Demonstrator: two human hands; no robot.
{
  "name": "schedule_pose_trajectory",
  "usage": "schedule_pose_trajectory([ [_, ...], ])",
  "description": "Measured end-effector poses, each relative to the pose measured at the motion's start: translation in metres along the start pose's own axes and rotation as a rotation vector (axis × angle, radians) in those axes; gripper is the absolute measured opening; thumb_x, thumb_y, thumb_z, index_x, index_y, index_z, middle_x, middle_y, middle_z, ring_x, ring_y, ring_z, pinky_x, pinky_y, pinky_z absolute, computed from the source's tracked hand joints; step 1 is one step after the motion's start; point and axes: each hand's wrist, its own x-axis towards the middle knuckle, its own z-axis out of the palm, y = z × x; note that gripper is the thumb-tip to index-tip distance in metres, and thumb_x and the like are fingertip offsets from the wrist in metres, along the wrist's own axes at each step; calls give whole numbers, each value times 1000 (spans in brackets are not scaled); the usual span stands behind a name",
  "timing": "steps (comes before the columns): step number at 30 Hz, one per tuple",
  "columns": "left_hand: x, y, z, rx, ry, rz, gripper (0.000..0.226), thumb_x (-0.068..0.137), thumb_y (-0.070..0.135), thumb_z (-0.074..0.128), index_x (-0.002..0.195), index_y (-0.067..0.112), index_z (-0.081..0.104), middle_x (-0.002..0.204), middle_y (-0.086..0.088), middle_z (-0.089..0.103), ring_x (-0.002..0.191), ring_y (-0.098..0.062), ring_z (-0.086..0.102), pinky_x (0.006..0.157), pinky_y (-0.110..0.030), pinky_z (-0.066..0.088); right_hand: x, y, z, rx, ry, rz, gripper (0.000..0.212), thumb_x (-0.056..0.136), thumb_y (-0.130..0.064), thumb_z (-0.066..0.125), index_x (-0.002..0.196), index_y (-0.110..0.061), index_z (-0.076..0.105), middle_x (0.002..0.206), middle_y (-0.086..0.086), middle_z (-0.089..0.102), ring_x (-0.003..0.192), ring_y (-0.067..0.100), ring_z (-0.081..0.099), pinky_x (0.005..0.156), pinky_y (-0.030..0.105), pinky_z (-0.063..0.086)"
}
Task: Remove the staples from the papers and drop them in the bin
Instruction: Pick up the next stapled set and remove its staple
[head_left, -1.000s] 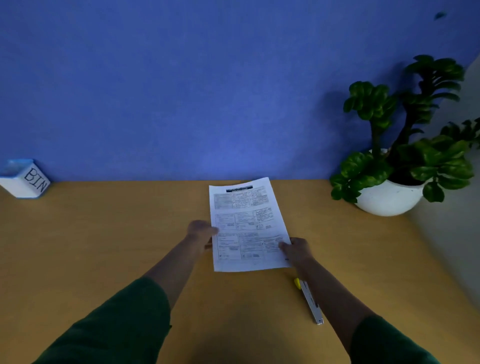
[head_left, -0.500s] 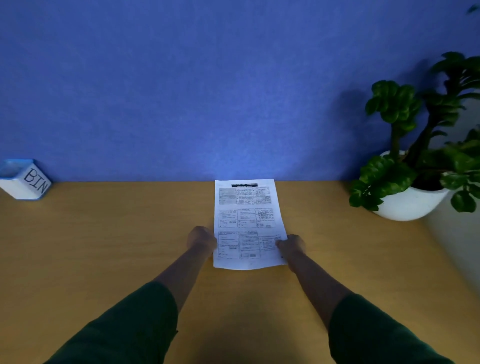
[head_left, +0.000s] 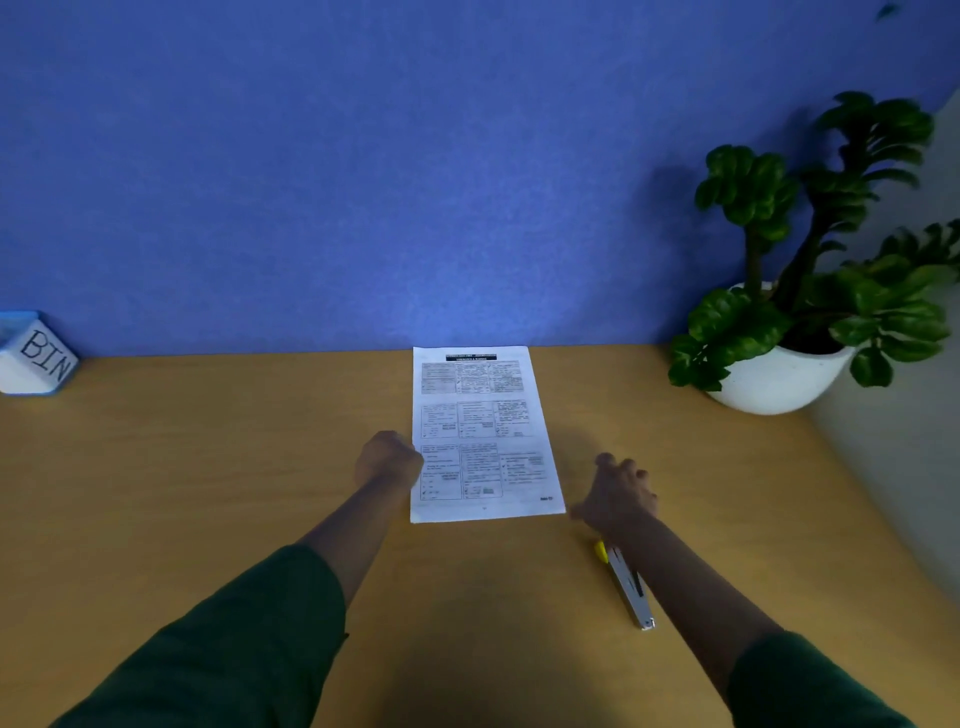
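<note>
Papers (head_left: 480, 434): one stapled printed set, lying flat on the wooden surface (head_left: 208, 493) at centre frame, long side running away from the viewer, far edge close to the blue wall. Staple not discernible at this resolution; position unconfirmed.

Left hand (head_left: 388, 460): fist-like, knuckles at the left edge of the sheet near its lower half. Whether the fingers actually pinch the margin cannot be told.

Right hand (head_left: 618, 496): changed item. Half a second ago it held the lower right corner of the sheet; now it is off the paper, just beside that corner in the lower right-centre of the frame, fingers loosely spread, grip released and holding nothing.

Staple remover (head_left: 626, 584): slim metal tool with a yellow tip, on the surface partly under the right forearm, lower right of centre. Hidden in the previous view, exposed again now.

Bin (head_left: 36, 356): small white and blue box lettered BIN, far left edge against the wall, well apart from the papers.

Potted plant (head_left: 810, 291): white bowl, upper right.

Assessment: sheet appears placed and squared; the freed right hand probably goes to the tool next. No staple removed yet; extraction and the carry across to the bin remain.
</note>
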Motion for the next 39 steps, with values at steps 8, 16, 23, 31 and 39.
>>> schedule_pose_trajectory([
  [8, -14, 4, 8, -21, 67, 53, 24, 82, 6, 48, 101, 11, 62, 102, -3, 64, 79, -20, 55, 63, -28, 44, -29, 63, 25, 57, -200, 86, 68, 67, -28, 79, 121, -7, 41, 118, 11, 57, 108, 27, 58, 75, 31, 47],
  [16, -15, -14, 2, -9, 161, 36, 23, 83, 12, 49, 101, 13, 63, 97, -1, 66, 72, -19, 53, 48, -22, 33, -18, 60, 8, 466, -182, 66, 17, 79, -18, 66, 78, -3, 59, 74, 15, 63, 78, 30, 65, 68, 39, 51],
  [23, -21, -37, -9, 122, 212, 87, 44, 88, 13, 45, 132, 13, 48, 124, -9, 60, 110, -28, 54, 78, -35, 50, 44, 30, -27, 495, 43, 42, 23, 81, -17, 66, 65, -8, 52, 64, 6, 51, 62, 24, 53, 53, 27, 36],
  [31, -34, -77, -32, 479, 167, 64, 64, 97, 37, 38, 151, 18, 8, 161, -4, 1, 148, -25, -4, 120, -44, 9, 75, 19, 1, 210, 135, 35, 29, 89, -30, 56, 98, -4, 64, 102, 18, 65, 90, 33, 63, 64, 30, 45],
  [39, -38, -91, -39, 470, 117, 22, 65, 98, 40, 34, 152, 16, 5, 161, -4, -4, 148, -23, -8, 120, -45, 4, 85, 17, 12, 244, 199, 37, 40, 90, -35, 53, 109, 0, 61, 109, 21, 60, 97, 37, 59, 67, 31, 41],
])
